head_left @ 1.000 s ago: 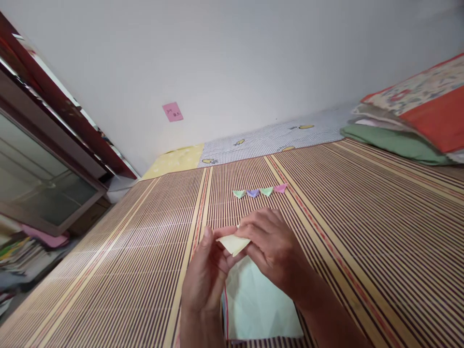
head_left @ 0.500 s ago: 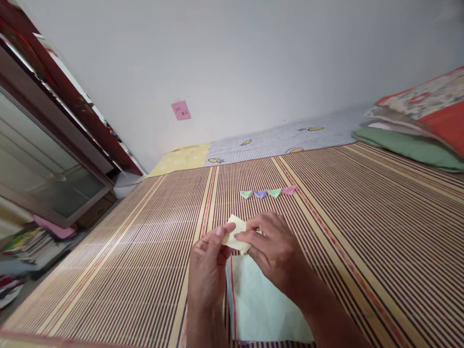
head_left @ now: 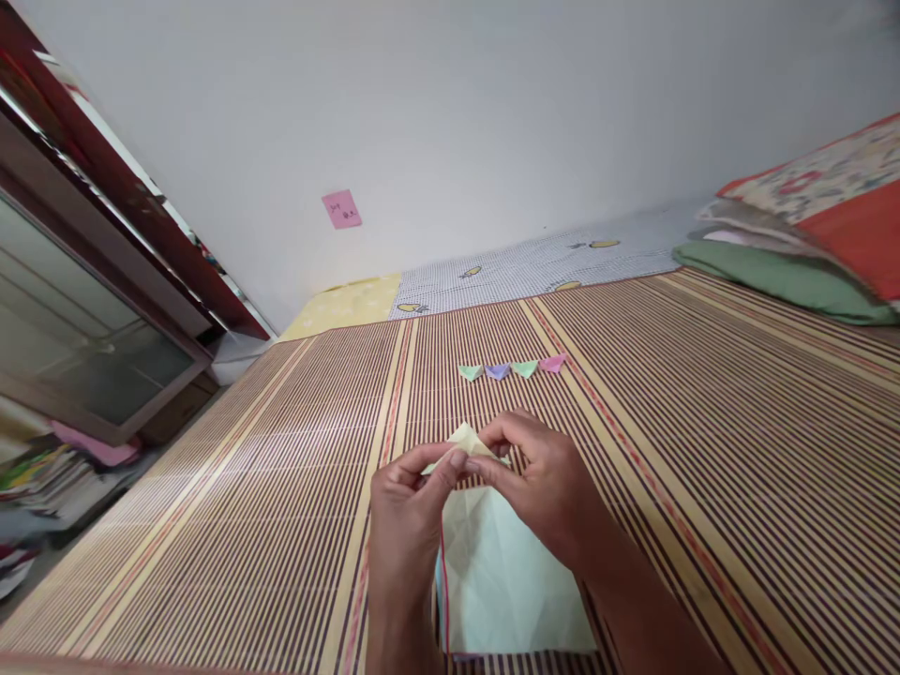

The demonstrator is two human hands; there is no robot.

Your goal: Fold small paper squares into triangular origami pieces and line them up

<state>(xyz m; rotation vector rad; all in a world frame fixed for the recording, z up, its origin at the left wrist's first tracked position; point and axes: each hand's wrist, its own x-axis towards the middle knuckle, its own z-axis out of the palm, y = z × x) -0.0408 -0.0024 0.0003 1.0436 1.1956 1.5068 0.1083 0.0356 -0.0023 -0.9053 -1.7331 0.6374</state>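
Between my two hands is a pale yellow piece of folded paper (head_left: 465, 437), its pointed corner facing away from me. My left hand (head_left: 412, 492) pinches its left side, thumb on top. From the right, my right hand (head_left: 545, 478) grips the other side, and the two thumb tips meet near the paper's middle. Much of the paper is hidden by my fingers. Below my hands lies a pale green sheet (head_left: 517, 581), creased, with a red line along its left edge. Farther off, a row of small folded paper pieces (head_left: 499, 371) in green, purple and pink rests on the mat.
A striped bamboo mat (head_left: 267, 487) covers the bed. Along the wall runs a checked cloth (head_left: 513, 272). Cushions (head_left: 787, 277) are stacked at the right. On the wall is a pink note (head_left: 341, 209); a glass-panelled door (head_left: 84, 328) stands at the left.
The yellow paper has turned so a corner points away from me. My thumbs have come together on it, and my right fingers have shifted to its far side. The view has moved slightly.
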